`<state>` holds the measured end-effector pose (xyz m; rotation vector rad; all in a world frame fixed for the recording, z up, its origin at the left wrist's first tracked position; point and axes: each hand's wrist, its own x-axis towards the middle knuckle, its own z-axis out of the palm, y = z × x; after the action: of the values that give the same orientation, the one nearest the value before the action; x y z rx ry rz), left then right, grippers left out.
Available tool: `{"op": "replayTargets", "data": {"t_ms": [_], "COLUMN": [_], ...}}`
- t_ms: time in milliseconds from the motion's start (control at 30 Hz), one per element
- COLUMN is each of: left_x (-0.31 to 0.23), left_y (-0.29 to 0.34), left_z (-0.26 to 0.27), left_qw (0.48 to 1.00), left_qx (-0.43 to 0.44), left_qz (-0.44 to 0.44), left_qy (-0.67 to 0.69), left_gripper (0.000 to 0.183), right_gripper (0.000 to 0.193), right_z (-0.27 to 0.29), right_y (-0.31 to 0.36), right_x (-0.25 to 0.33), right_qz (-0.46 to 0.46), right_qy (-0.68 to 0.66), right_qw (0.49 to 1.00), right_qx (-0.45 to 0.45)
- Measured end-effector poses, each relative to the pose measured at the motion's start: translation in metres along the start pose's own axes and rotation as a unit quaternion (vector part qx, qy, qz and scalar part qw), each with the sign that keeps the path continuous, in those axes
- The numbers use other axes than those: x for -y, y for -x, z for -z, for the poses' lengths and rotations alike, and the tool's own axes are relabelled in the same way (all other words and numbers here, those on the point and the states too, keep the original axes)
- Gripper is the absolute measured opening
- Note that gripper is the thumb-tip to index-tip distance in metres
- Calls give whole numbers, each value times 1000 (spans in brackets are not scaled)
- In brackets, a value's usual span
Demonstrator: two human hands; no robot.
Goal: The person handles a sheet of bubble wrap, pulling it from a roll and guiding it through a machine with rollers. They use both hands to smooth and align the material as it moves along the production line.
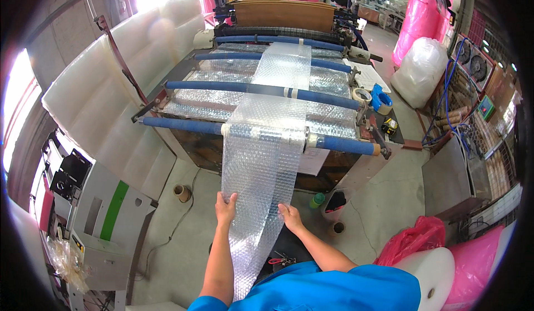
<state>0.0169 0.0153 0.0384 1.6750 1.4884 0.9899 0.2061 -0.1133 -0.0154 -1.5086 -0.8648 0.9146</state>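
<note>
A long strip of clear bubble wrap (258, 172) comes over the blue rollers of a machine and hangs down toward my body. My left hand (225, 208) is closed on its left edge, thumb pointing up. On the right edge, lower down the strip, my right hand (290, 216) pinches the film. The strip's lower end runs down between my forearms and out of sight by my blue shirt. The front roller (345, 144) is wrapped in blue, with a bare white stretch under the film. Behind it, another blue roller (222, 87) crosses under the strip.
Tape rolls (381, 101) and a tape measure (389, 126) lie on the machine's right side. A green-capped bottle (317, 200) and a bin (336, 201) stand below. Scissors (282, 260) with red handles lie near my waist. Large foam rolls (428, 277) are at lower right.
</note>
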Motion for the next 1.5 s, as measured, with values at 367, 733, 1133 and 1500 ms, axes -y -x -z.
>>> {"op": "replayTargets", "data": {"t_ms": [367,733,1133,1500], "left_x": [-34,-126,-47,-31], "left_y": [-41,-87,41,42], "left_z": [-8,10,60,75], "left_qw": [999,996,983,999], "left_qx": [11,10,-2,15], "left_qz": [-42,32,148,-7], "left_qy": [19,-80,-109,49], "left_gripper": [42,68,68,37], "right_gripper": [45,36,38,35], "right_z": [21,33,7,29], "right_y": [-45,-107,17,14], "right_x": [37,118,63,85], "right_qz": [74,78,43,59], "right_qy": [56,-33,103,138], "right_qw": [996,995,993,977], "right_qx": [3,-48,26,153]}}
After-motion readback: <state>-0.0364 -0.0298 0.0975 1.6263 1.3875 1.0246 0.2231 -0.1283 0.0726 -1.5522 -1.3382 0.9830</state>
